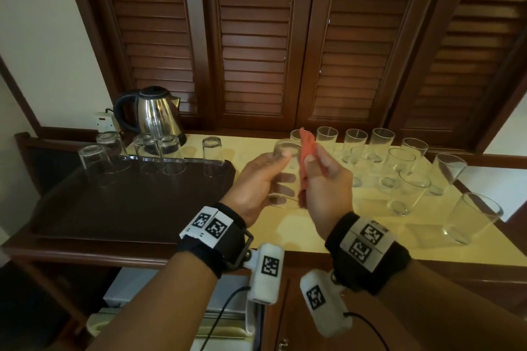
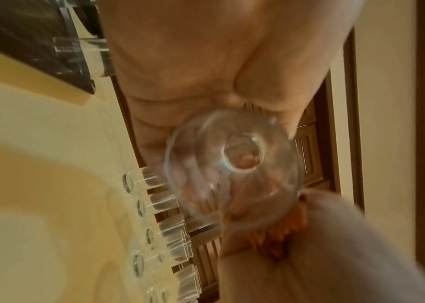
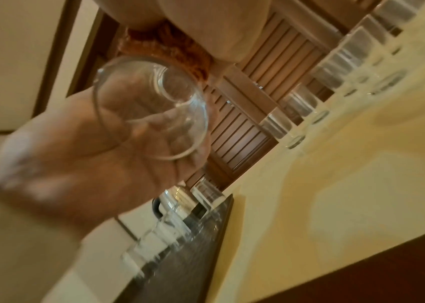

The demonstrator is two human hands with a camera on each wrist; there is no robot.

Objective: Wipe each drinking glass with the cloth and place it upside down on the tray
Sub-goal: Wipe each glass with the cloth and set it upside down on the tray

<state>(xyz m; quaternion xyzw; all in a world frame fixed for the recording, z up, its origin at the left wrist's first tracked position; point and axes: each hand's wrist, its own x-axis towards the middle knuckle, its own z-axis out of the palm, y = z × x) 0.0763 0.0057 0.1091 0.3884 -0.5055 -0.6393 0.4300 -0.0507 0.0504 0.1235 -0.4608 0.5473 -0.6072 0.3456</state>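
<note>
My left hand (image 1: pixel 256 179) grips a clear drinking glass (image 1: pixel 285 177) above the counter, base away from me, mouth toward my wrist. The left wrist view looks straight into this glass (image 2: pixel 234 164). My right hand (image 1: pixel 325 179) pinches an orange cloth (image 1: pixel 307 151) and presses it against the right side of the glass; the cloth (image 3: pixel 164 49) shows beside the glass (image 3: pixel 151 106) in the right wrist view. A dark brown tray (image 1: pixel 128 202) lies on the left with several glasses (image 1: pixel 171 154) upside down along its far edge. Several upright glasses (image 1: pixel 382 145) stand on the right.
A steel kettle (image 1: pixel 154 114) stands behind the tray near a wall socket (image 1: pixel 104 121). The cream counter (image 1: pixel 356 234) ends at a wooden front edge. Louvred wooden doors (image 1: pixel 256 37) close off the back. Two upright glasses (image 1: pixel 470 216) stand near the right edge.
</note>
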